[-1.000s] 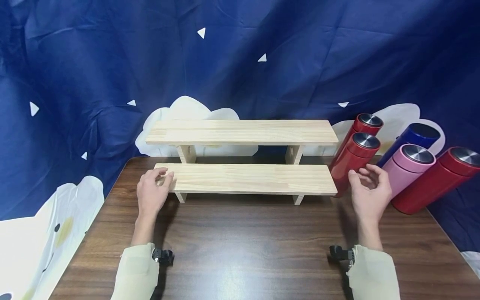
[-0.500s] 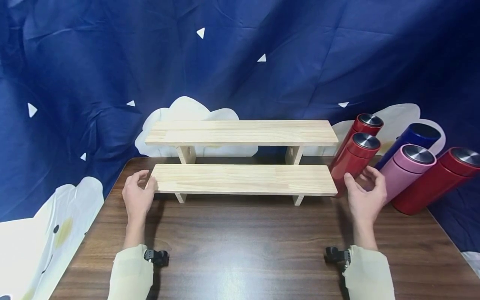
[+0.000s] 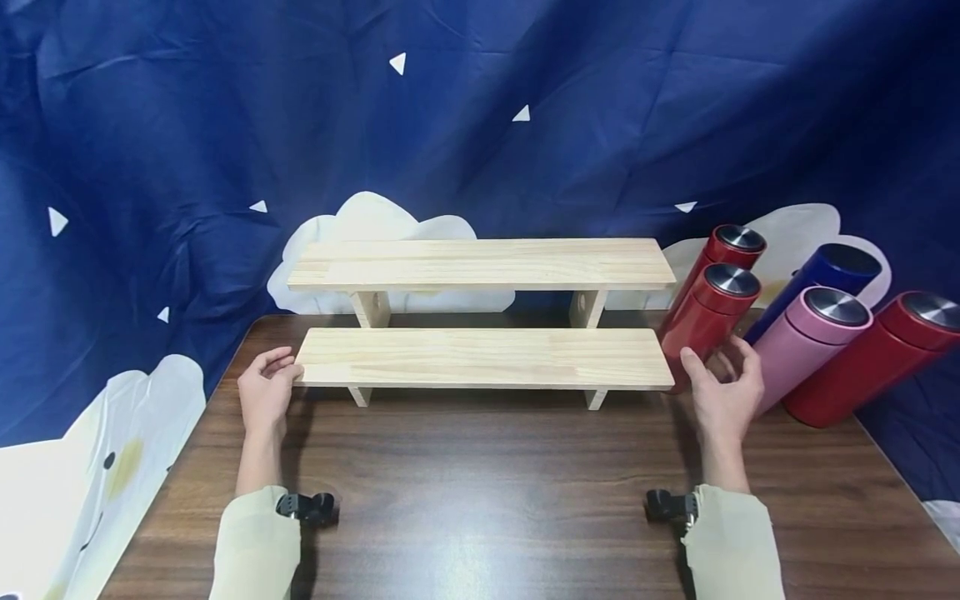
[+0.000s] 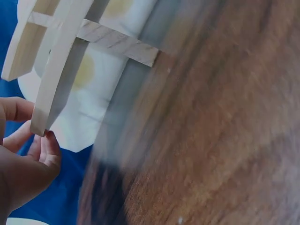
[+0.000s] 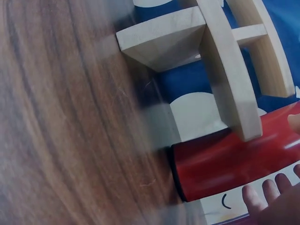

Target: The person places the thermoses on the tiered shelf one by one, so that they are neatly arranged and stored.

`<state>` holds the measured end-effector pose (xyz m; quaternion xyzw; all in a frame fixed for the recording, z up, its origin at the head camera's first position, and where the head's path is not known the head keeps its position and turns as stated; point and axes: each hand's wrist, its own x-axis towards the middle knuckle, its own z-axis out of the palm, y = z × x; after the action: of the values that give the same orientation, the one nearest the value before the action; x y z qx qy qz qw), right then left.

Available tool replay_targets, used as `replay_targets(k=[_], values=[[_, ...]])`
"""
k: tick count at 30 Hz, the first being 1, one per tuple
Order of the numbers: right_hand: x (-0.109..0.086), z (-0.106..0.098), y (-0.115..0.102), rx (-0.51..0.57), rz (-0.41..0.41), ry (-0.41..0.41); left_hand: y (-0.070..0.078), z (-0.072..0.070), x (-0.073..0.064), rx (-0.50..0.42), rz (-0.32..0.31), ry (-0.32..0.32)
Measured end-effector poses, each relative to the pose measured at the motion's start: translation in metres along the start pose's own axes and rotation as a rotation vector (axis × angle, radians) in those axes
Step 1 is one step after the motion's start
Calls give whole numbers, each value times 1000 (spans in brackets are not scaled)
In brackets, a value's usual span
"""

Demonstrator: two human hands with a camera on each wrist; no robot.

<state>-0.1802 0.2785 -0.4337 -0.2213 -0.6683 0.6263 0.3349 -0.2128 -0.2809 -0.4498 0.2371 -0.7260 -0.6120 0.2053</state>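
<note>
The fingers of the right hand (image 3: 723, 402) curved loosely, gripping nothing; the front red bottle (image 3: 697, 327) stood upright, close by at their eleven o'clock. The left hand (image 3: 262, 398), farther off, pinched the lower shelf (image 3: 480, 358) at its nine-o'clock end.

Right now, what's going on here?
A person's left hand pinches the left end of the lower shelf of a two-tier wooden stand on the table. The right hand is at the front red bottle, its fingers around it but with no firm grip visible. That bottle stands by the stand's right end, with a rear red bottle behind it and a blue bottle, a pink bottle and a larger red bottle farther right.
</note>
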Motion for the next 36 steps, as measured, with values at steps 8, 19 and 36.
replay_targets(k=[8, 19, 36], values=[[6, 1, 8, 39, 59, -61, -1, 1, 4, -173, -55, -16], [12, 8, 15, 4, 51, -84, -1, 0, 7, -156, -82, -47], [16, 14, 32, 24, 117, -101, -2, 1, 7, -227, -107, -48]])
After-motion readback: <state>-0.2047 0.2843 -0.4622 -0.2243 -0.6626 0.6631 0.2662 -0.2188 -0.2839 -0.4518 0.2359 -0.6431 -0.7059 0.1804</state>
